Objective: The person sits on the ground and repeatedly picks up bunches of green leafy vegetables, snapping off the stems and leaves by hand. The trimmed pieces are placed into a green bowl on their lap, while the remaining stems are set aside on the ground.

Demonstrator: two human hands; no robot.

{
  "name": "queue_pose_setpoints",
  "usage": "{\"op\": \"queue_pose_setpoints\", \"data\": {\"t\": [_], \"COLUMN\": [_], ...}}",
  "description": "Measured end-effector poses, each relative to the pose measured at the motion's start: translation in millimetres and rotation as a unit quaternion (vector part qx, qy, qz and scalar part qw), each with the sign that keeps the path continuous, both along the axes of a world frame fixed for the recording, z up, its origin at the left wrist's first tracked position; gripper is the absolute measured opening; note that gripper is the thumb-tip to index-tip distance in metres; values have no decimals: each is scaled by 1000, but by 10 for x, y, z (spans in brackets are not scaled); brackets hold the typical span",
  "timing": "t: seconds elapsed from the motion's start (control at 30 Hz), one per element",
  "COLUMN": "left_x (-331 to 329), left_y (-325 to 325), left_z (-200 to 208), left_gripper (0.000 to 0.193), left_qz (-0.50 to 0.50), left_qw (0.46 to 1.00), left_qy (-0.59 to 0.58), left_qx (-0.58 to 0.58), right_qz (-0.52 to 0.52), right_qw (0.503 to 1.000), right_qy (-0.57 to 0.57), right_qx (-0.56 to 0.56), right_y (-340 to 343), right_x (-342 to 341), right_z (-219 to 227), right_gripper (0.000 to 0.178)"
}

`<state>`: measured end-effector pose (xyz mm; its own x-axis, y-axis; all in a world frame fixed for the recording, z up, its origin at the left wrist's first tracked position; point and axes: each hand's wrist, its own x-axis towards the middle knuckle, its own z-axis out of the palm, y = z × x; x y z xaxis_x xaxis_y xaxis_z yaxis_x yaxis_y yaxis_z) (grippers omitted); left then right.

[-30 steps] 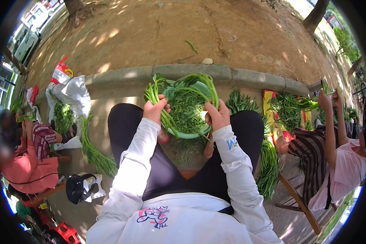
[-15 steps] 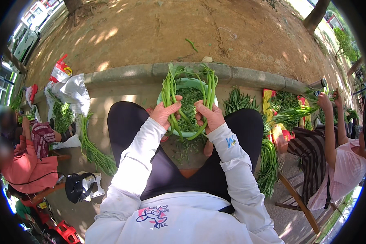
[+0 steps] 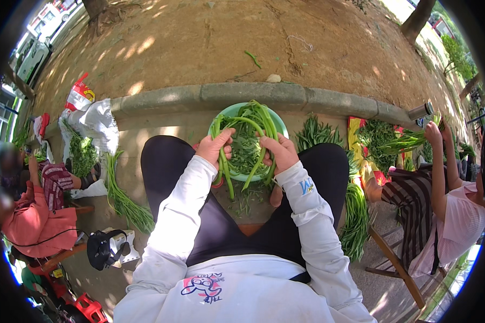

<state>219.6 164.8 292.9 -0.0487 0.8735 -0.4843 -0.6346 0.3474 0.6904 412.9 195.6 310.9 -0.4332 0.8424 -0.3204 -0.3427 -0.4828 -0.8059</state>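
Both of my hands grip long green vegetable stems above a light green basin [image 3: 282, 119] between my knees. My left hand [image 3: 215, 146] is closed around stems on the left, thumb pressed on top. On the right, my right hand [image 3: 279, 153] closes around more of them. The stems [image 3: 265, 116] arch over at the far side, joining the two hands in a loop, and some ends hang down toward me. Loose green leaves [image 3: 246, 144] lie inside the basin, partly hidden behind the stems and hands.
A stone curb [image 3: 161, 102] runs beyond the basin. Bundles of long stems lie left [image 3: 125, 196] and right [image 3: 355, 220]; leafy greens [image 3: 319, 134] sit right of the basin. Seated people [image 3: 40, 215] work at both sides. A black bag [image 3: 103, 248] is at lower left.
The far parts of the stems, upright in two separate bunches before, now bend together into an arch over the basin. Both hands stay almost in place.
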Motion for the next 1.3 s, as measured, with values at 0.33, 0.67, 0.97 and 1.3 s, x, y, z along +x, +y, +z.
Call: {"op": "queue_pose_setpoints", "data": {"t": [0.33,0.67,0.97,1.3], "left_x": [-237,-157,-71,47], "left_y": [71,34,-9,-39], "left_z": [-66,-41,80,101], "left_gripper": [29,26,39,52], "left_qz": [135,71,-43,-118], "left_qw": [989,994,998,991], "left_qy": [-58,-78,-23,-17], "left_qx": [-5,34,33,66], "right_qz": [-127,-164,-47,100], "right_qw": [987,976,993,987], "right_qy": [93,142,109,-64], "right_qx": [14,31,5,104], "right_y": [119,113,47,-96], "right_x": [184,167,105,-126], "right_z": [19,72,67,3], "right_gripper": [21,16,27,39]}}
